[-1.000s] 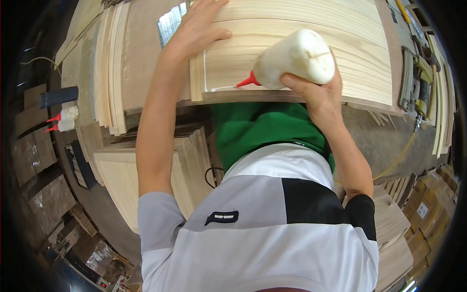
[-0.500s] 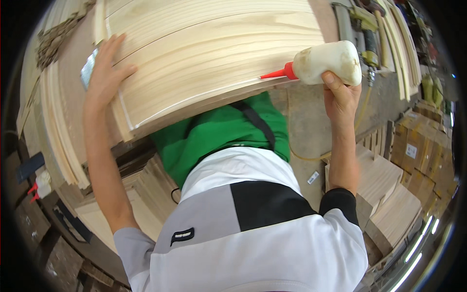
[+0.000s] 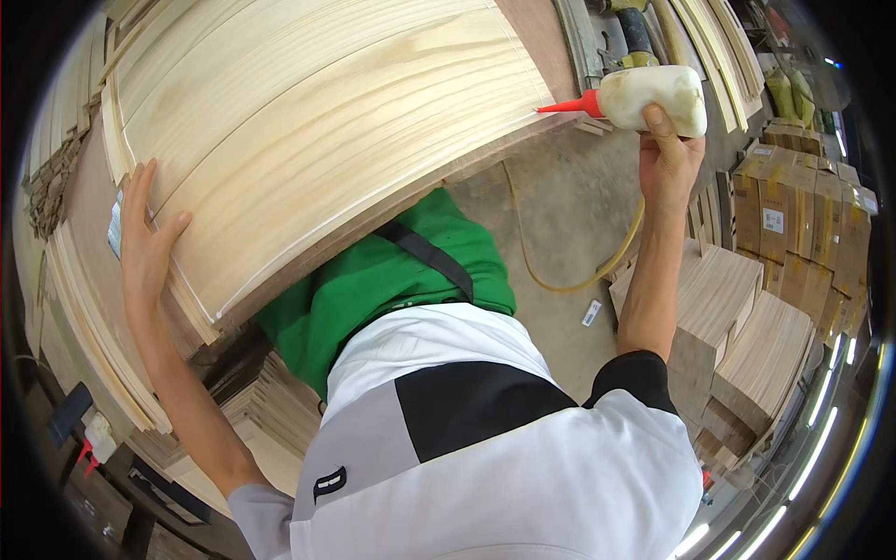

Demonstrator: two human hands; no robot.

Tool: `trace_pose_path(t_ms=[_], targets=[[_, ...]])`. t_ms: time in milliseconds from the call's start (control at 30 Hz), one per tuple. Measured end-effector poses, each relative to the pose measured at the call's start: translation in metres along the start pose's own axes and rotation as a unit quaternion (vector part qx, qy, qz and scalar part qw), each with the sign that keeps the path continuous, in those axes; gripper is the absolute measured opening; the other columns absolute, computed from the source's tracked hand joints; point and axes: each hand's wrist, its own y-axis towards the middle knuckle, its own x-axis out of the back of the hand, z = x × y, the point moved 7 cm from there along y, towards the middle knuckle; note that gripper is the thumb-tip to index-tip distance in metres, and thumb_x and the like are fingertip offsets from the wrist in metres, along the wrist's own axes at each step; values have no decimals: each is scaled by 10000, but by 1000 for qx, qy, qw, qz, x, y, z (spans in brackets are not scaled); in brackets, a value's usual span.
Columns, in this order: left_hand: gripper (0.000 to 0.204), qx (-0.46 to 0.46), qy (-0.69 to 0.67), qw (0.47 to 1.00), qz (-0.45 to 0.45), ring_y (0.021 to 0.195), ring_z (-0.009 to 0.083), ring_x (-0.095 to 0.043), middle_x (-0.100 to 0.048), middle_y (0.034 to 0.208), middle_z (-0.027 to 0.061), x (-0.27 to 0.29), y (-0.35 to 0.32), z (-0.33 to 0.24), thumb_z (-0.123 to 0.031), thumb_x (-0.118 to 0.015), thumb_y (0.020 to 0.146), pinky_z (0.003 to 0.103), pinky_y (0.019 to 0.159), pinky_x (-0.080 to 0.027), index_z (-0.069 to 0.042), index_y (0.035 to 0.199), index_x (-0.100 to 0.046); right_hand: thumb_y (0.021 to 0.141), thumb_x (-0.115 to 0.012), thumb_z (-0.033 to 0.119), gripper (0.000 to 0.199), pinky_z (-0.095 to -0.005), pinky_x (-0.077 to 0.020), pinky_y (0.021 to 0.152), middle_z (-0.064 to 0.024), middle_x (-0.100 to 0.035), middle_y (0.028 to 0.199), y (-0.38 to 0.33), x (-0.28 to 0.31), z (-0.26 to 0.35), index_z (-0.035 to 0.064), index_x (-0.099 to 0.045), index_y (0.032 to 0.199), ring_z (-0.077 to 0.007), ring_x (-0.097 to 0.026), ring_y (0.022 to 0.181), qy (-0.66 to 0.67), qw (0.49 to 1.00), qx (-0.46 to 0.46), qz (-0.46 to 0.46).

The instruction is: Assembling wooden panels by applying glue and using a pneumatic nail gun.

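A pale wooden panel (image 3: 355,131) lies on the bench, with a thin white line of glue (image 3: 308,245) along its near edge and another on its left side. My right hand (image 3: 670,168) is closed round a white glue bottle (image 3: 653,98), tilted on its side. The bottle's red nozzle (image 3: 571,105) points left, its tip at the panel's near right corner. My left hand (image 3: 149,238) rests on the panel's left edge, fingers stretched out and thumb apart. Just beyond its outer side shows a shiny, silvery-blue piece (image 3: 116,224), mostly hidden by the hand.
Wood strips (image 3: 103,327) lie along the bench's left side. A second bottle with red tips (image 3: 96,439) stands at lower left. A power tool (image 3: 637,35) lies at the back right. A yellow hose (image 3: 569,287) crosses the floor near stacked boards (image 3: 700,299) and cardboard boxes (image 3: 793,215).
The glue bottle in my right hand has moved right along the near edge to the corner, lengthening the white line. My left hand stays at the panel's left edge. The whole view has turned.
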Motion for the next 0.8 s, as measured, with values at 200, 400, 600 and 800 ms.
trace_pose_path(t_ms=[200, 400, 600, 800], targets=[[639, -24, 19, 998, -50, 1430, 284, -250, -378, 1490, 147, 10, -17, -25, -74, -651, 786, 400, 1163, -201, -67, 1396, -460, 881, -667, 113, 419, -353, -526, 880, -142, -620, 1139, 14, 29, 31, -36, -509, 1239, -244, -640, 993, 45, 997, 22, -66], [415, 23, -95, 986, -138, 1327, 289, -423, -517, 1373, 156, 17, -44, -4, -16, -584, 876, 379, 1108, -296, -3, 1289, -556, 947, -562, 281, 505, -469, -531, 866, -196, -581, 1171, 61, -4, 44, -27, -424, 1324, -341, -611, 1069, 3, 1000, -11, -5], [338, 86, -148, 970, -170, 1247, 278, -506, -566, 1311, 166, 24, -84, 23, -49, -576, 910, 377, 1052, -363, 23, 1240, -588, 798, -713, 368, 573, -314, -511, 762, -147, -650, 1026, 153, -106, 40, 9, -567, 1221, -226, -642, 898, -536, 819, 93, 179], [314, 135, -92, 969, -186, 1188, 287, -548, -612, 1238, 164, 35, -118, 33, -76, -570, 924, 378, 1030, -388, 33, 1217, -597, 712, -703, 194, 452, -393, -518, 762, -146, -683, 971, 227, -177, -29, 56, -626, 1135, -313, -659, 896, -730, 600, 127, 302]])
